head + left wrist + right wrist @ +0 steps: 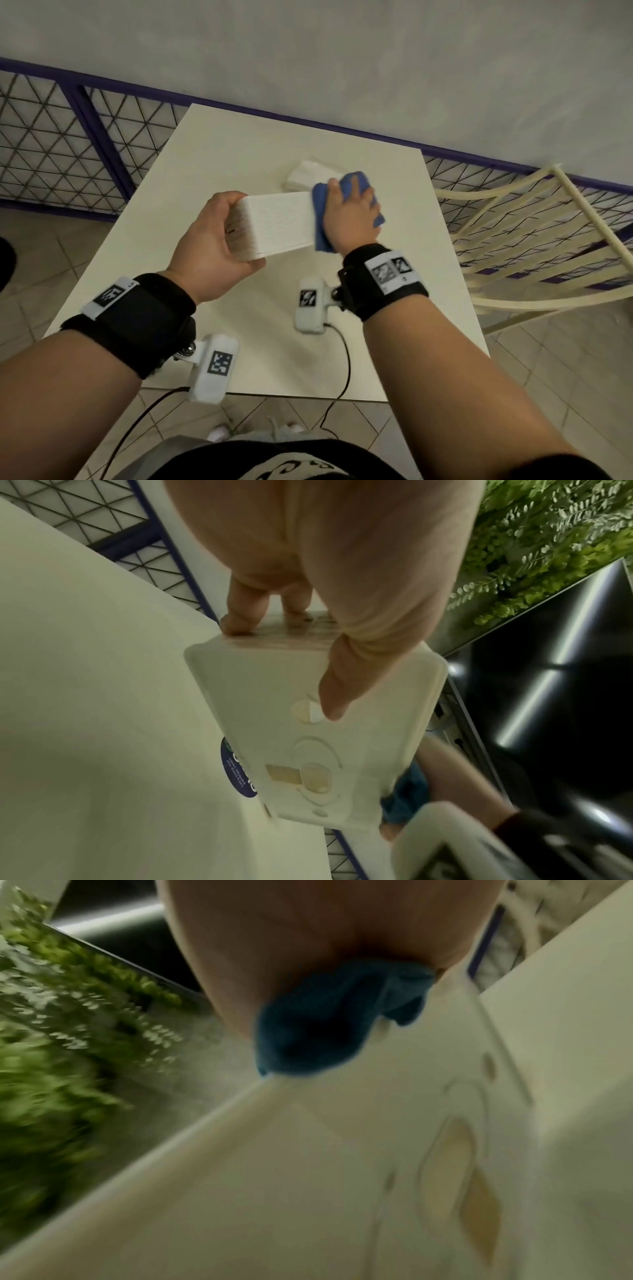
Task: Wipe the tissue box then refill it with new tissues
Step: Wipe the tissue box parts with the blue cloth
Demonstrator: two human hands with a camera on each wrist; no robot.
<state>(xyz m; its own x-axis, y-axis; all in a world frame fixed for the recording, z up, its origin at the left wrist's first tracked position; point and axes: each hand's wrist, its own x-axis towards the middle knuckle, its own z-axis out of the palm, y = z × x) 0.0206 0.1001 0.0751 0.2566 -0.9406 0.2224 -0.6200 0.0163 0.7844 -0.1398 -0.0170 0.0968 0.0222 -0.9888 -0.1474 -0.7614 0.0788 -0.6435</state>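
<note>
A white plastic tissue box [279, 224] is held above the table [219, 161], its long side facing up. My left hand [219, 233] grips its left end, thumb on the underside [337, 693] and fingers [243, 615] on the far face. My right hand [351, 214] presses a blue cloth [320, 219] against the box's right end; in the right wrist view the cloth [329, 1020] bunches under the palm on the box [308, 1177]. A white pack of tissues [308, 176] lies on the table just behind the right hand.
A cream slatted chair [534, 246] stands right of the table. A purple-framed wire mesh fence [68, 137] runs behind the table along a grey wall. Cables [342, 370] hang from the wrist cameras over the table's near edge. Tiled floor lies below.
</note>
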